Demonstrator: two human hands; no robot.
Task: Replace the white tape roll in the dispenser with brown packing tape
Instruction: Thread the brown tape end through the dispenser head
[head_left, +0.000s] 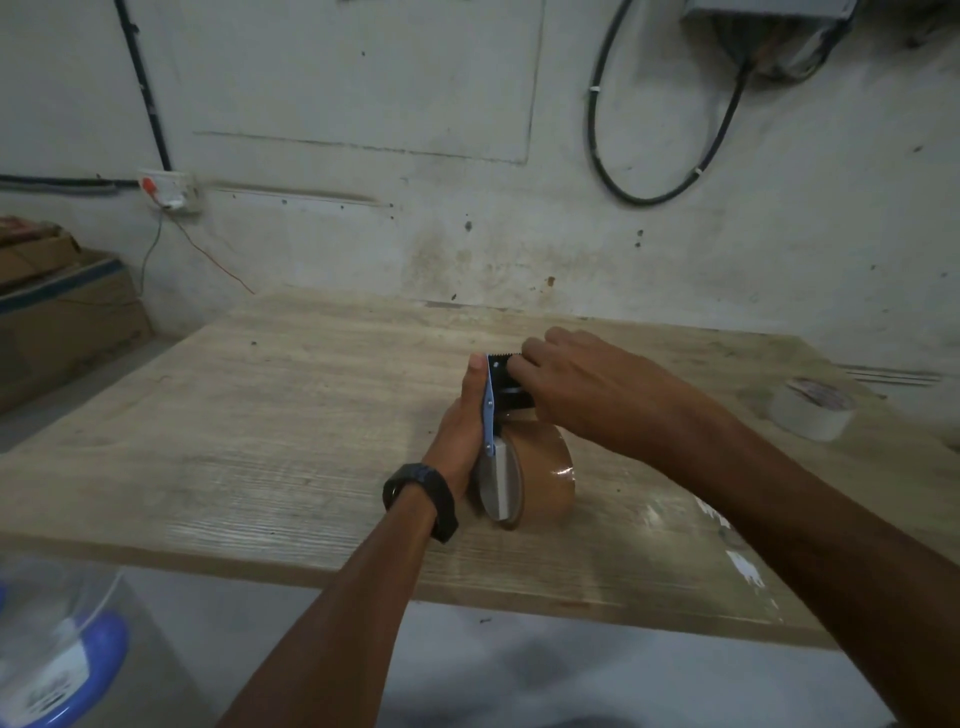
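Observation:
A tape dispenser (491, 410) with a blue side plate and a black toothed head lies on the wooden table (260, 441). A brown packing tape roll (545, 478) sits on its hub, resting on the tabletop. My left hand (462, 421), with a black watch on the wrist, grips the dispenser's left side, thumb up along the blue plate. My right hand (576, 384) reaches over from the right, its fingers curled on the black head by the teeth. The white tape roll (813, 408) lies apart on the table at the far right.
Cardboard boxes (62, 312) stand left of the table. A wall socket (169, 189) with thin wires is behind them. A black cable loop (649, 192) hangs on the wall. A clear container with a blue rim (78, 665) sits on the floor at lower left.

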